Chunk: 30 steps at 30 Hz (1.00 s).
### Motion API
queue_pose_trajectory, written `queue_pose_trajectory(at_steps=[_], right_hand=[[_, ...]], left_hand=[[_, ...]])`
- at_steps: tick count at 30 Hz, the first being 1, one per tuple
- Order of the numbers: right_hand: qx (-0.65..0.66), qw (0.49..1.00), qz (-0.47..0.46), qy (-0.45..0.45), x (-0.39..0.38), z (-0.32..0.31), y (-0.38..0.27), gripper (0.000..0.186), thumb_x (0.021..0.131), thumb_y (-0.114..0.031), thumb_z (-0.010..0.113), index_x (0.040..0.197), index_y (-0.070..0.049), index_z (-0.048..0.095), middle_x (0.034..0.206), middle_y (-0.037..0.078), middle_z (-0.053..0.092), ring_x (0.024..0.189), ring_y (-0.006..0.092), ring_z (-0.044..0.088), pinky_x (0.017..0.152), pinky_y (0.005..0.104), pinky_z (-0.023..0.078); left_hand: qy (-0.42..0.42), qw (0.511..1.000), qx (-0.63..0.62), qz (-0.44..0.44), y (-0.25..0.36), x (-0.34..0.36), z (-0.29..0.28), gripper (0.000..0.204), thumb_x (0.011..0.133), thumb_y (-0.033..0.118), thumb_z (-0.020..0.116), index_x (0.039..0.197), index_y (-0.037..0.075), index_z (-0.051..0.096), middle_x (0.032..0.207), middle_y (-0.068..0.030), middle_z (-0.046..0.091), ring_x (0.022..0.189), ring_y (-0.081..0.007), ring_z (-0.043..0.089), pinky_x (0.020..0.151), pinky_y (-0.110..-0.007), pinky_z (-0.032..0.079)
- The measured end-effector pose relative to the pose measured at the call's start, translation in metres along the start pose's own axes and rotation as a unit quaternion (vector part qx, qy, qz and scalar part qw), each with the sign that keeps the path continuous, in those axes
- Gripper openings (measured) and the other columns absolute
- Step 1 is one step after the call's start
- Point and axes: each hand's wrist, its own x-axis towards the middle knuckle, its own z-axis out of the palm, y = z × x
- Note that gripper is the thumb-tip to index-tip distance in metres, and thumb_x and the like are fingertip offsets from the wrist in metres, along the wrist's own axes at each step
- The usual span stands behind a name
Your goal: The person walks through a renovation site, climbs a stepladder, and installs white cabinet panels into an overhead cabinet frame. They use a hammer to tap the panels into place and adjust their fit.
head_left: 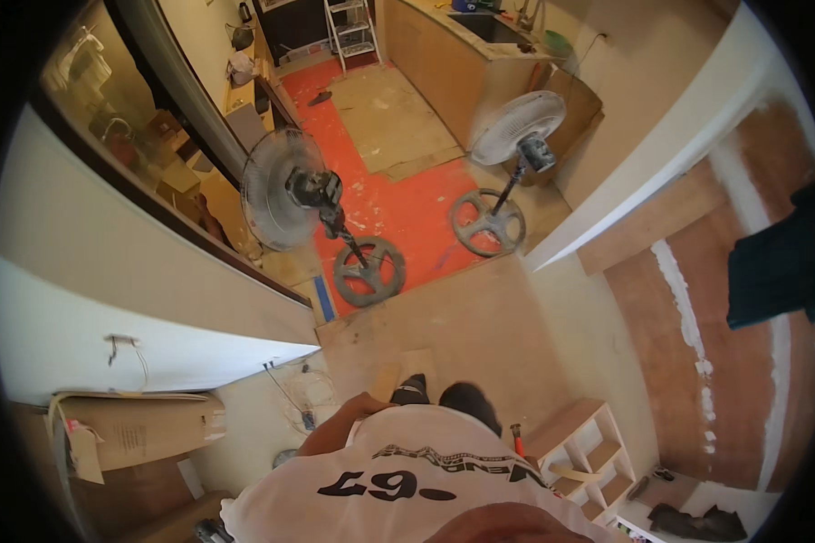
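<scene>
I look straight down over my own white printed shirt (pixel 398 471) from a height. My bare left arm (pixel 335 425) shows bent beside the shirt, and its hand is hidden under the shirt's edge. My right arm and hand are out of sight. My two dark shoes (pixel 444 395) stand on a plywood floor (pixel 462 317). Neither hand can be seen holding or touching anything.
Two pedestal fans stand ahead, a dark one (pixel 285 185) and a white one (pixel 519 127), on orange floor covering (pixel 398 204). A cardboard box (pixel 136 430) lies at lower left. A small wooden shelf unit (pixel 584 452) and a red-handled tool (pixel 517 439) sit right of me. A dark cloth (pixel 779 267) hangs on the right wall.
</scene>
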Motion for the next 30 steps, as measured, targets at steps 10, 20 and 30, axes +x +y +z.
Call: queue_pose_trajectory(at_steps=[10,20,30], right_hand=[[-0.066,0.998,-0.013,0.0,0.178,-0.122,-0.238,0.026,0.078,-0.021,0.07,0.083,0.004,0.064,0.068,0.017,0.064,0.061,0.0281,0.065,0.055,0.0397,0.05],[-0.153,0.964,-0.22,-0.004,0.299,-0.231,-0.604,0.027,0.077,-0.022,0.07,0.085,0.003,0.065,0.071,0.019,0.064,0.064,0.0301,0.065,0.058,0.0407,0.051],[-0.159,0.934,-0.317,-0.042,0.388,-0.169,-1.002,0.027,0.077,-0.023,0.07,0.087,0.002,0.065,0.074,0.02,0.065,0.068,0.032,0.066,0.061,0.0417,0.051]], left_hand=[[-0.044,0.98,-0.184,-0.058,0.189,0.102,-0.163,0.078,0.067,0.068,0.074,0.108,0.002,0.068,0.101,-0.0129,0.069,0.09,-0.0221,0.065,0.074,-0.034,0.051],[0.166,0.893,-0.418,0.018,0.46,0.068,-0.377,0.042,0.072,0.052,0.076,0.072,0.012,0.064,0.064,-0.0009,0.059,0.052,-0.0118,0.055,0.043,-0.027,0.042],[0.003,0.745,-0.647,0.162,0.625,0.204,-0.689,0.028,0.08,0.038,0.073,0.085,0.013,0.061,0.077,-0.0028,0.063,0.059,-0.0172,0.062,0.045,-0.03,0.048]])
